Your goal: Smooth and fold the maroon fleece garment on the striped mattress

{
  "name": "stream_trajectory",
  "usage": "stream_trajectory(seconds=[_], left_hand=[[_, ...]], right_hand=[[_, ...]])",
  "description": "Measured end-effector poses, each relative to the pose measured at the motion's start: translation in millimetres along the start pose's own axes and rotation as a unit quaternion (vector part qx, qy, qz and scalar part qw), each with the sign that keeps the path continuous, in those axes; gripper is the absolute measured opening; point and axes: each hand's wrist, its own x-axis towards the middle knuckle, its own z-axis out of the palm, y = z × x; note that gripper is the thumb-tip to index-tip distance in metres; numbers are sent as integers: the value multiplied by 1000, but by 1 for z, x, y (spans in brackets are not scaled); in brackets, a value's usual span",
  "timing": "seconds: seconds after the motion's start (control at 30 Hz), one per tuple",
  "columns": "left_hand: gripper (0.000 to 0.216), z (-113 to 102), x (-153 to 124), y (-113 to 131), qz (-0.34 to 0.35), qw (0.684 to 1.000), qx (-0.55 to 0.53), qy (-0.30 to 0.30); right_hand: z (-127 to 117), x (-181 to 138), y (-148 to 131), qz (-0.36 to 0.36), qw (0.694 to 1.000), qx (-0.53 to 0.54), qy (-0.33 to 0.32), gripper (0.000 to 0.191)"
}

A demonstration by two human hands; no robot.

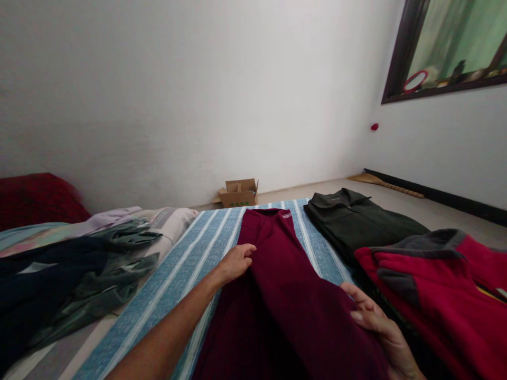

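From the head camera, a maroon garment [285,295] lies lengthwise down the middle of a blue-and-white striped bedsheet [186,269], its collar end pointing toward the far wall. The left hand [236,262] rests on the garment's left edge about halfway up, fingers curled loosely over the cloth; it looks like a light pinch of the fold, though the fingertips are tucked under and I can't be sure. The right hand [376,322] lies on the garment's right side nearer the person, fingers spread and mostly flat, pressing on the cloth rather than gripping it.

Just right of the maroon garment sits a dark green jacket [356,221], folded flat with its collar toward the wall. Nearer the person, partly overlapping the jacket's near end, is a red fleece [443,285] with grey trim, touching or nearly touching the right hand's side.

On the left of the sheet a loose pile of dark clothes [75,274] is heaped, with a pale garment [166,219] behind it and a red cushion [35,198] against the wall. A small cardboard box [240,193] stands on the floor by the wall, beyond the bed. A window [451,47] is set high in the right wall.
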Motion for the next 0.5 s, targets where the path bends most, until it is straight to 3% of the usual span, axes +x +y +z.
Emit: stream_trajectory(seconds=[0.13, 0.23, 0.37, 0.5], left_hand=[[69, 2, -6, -4, 76, 995, -12, -64], [75, 7, -7, -10, 107, 991, 13, -77], [54, 16, -10, -12, 105, 994, 33, -2], [32, 25, -21, -3, 21, 993, 20, 117]], right_hand=[[5, -2, -2, 8, 1000, -8, -3, 41], [13, -5, 0, 11, 1000, -5, -5, 40], [32, -10, 4, 10, 1000, 4, -3, 38], [53, -11, 4, 9, 1000, -2, -4, 40]])
